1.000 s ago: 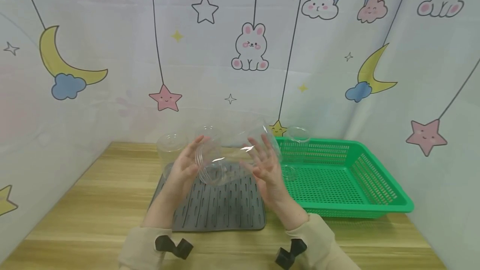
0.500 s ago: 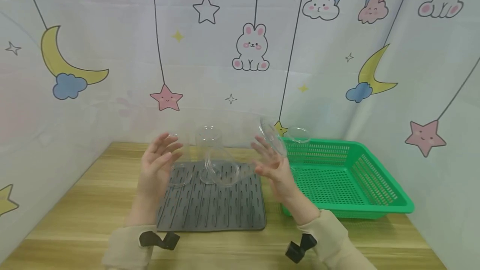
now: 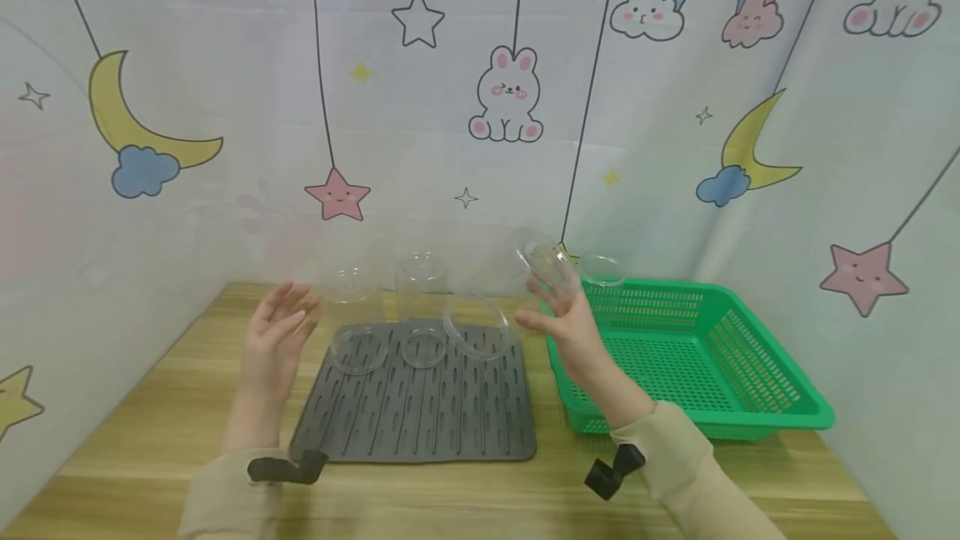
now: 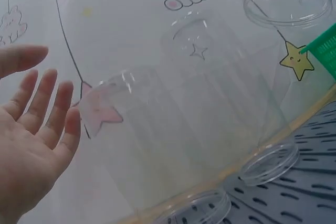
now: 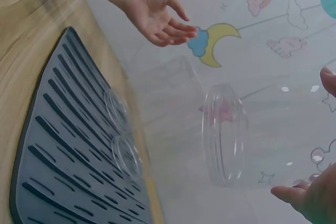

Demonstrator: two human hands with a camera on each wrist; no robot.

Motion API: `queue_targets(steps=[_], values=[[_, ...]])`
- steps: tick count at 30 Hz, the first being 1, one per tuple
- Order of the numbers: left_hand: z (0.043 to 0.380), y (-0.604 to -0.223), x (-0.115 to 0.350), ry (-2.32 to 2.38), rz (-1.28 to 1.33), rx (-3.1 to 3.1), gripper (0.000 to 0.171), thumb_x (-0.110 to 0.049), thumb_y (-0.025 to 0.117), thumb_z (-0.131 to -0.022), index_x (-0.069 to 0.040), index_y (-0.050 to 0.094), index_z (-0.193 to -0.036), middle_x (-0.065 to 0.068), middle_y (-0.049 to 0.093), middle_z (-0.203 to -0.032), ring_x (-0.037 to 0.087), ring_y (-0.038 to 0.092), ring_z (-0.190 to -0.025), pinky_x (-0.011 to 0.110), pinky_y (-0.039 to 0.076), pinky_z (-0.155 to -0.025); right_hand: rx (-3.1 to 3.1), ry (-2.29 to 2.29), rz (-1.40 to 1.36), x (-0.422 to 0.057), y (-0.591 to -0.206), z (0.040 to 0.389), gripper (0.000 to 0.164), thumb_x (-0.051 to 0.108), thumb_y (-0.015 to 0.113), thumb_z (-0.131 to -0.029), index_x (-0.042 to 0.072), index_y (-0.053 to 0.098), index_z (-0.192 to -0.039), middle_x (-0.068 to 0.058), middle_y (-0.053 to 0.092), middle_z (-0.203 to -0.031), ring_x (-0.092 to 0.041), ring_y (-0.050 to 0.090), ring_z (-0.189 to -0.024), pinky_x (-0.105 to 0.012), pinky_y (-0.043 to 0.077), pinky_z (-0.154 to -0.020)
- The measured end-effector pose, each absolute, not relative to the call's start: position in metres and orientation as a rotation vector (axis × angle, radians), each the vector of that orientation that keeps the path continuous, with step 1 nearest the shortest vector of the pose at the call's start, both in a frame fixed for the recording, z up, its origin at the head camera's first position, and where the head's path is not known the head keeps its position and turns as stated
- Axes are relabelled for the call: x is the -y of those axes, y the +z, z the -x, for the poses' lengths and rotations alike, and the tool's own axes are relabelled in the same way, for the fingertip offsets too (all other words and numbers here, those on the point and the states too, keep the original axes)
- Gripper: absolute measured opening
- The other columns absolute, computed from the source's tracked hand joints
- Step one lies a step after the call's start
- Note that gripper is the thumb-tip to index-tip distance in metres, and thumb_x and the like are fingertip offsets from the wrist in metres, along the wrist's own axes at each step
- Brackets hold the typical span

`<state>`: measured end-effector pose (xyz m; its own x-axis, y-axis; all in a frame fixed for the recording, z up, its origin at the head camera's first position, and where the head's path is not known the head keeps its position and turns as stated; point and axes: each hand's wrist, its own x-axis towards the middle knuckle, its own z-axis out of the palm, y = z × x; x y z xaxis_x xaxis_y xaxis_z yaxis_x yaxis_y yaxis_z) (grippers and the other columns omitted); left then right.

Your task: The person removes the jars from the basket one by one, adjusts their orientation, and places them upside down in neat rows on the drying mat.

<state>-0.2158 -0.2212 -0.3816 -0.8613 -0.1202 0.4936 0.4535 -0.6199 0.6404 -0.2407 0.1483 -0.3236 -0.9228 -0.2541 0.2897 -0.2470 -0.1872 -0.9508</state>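
A clear plastic jar (image 3: pixel 510 297) hangs tilted above the mat, its open mouth facing down and to the left in the head view. My right hand (image 3: pixel 572 327) holds it near its base, with the thick rim (image 5: pixel 224 136) away from the palm in the right wrist view. Two more clear jars stand mouth down on the grey ridged drying mat (image 3: pixel 420 432): a wider one (image 3: pixel 352 311) at left and a narrower one (image 3: pixel 422 302) beside it. Left of the mat, my left hand (image 3: pixel 274 344) is raised, fingers loosely bent, holding nothing.
A green plastic basket (image 3: pixel 720 419) stands right of the mat on the wooden table (image 3: pixel 150 440). Another clear jar (image 3: pixel 602 269) rises at its back left corner, partly behind my right hand. A printed white curtain (image 3: pixel 247 90) hangs behind the table.
Both hands were around the jar; my left hand has let go and moved left. My right hand has moved slightly right with the jar, whose mouth has swung downward and right.
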Motion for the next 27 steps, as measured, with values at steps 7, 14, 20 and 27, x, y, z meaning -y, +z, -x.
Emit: queue_targets(steps=[7,14,20,27], values=[[0.219,-0.414,0.243,-2.582,0.526,1.281,0.041,0.010,0.033,-0.099,-0.013,0.057,-0.123,-0.003,0.065,-0.119,0.012,0.063,-0.110,0.023,0.052,-0.095,-2.169,-2.184,0.446,-0.144,-0.321,0.250,0.103,0.001,0.075,-0.081,0.021,0.008,-0.157,-0.012,0.026,-0.159,-0.030,0.027,-0.147,-0.058,0.030,-0.116],[0.223,-0.438,0.252,-2.554,0.357,1.405,0.035,0.006,0.043,-0.098,-0.014,0.047,-0.126,-0.009,0.063,-0.119,0.006,0.061,-0.112,0.018,0.050,-0.098,-2.339,-2.047,0.349,-0.134,-0.323,0.261,0.107,0.004,0.080,-0.077,0.022,0.012,-0.157,-0.009,0.031,-0.155,-0.029,0.031,-0.145,-0.056,0.034,-0.115],[0.224,-0.453,0.256,-2.517,0.160,1.539,0.038,0.003,0.047,-0.099,-0.016,0.041,-0.131,-0.019,0.061,-0.118,-0.003,0.059,-0.110,0.014,0.043,-0.104,-2.416,-1.970,0.321,-0.123,-0.326,0.268,0.111,0.010,0.086,-0.072,0.024,0.015,-0.156,-0.010,0.030,-0.157,-0.030,0.029,-0.146,-0.053,0.036,-0.114],[0.223,-0.454,0.257,-2.491,-0.114,1.823,0.069,-0.007,0.049,-0.100,-0.012,0.009,-0.157,0.000,0.027,-0.159,0.012,0.031,-0.144,0.035,0.013,-0.125,-2.510,-1.887,0.263,-0.113,-0.336,0.277,0.112,0.015,0.089,-0.069,0.017,0.016,-0.155,-0.016,0.030,-0.157,-0.036,0.029,-0.145,-0.054,0.038,-0.113]])
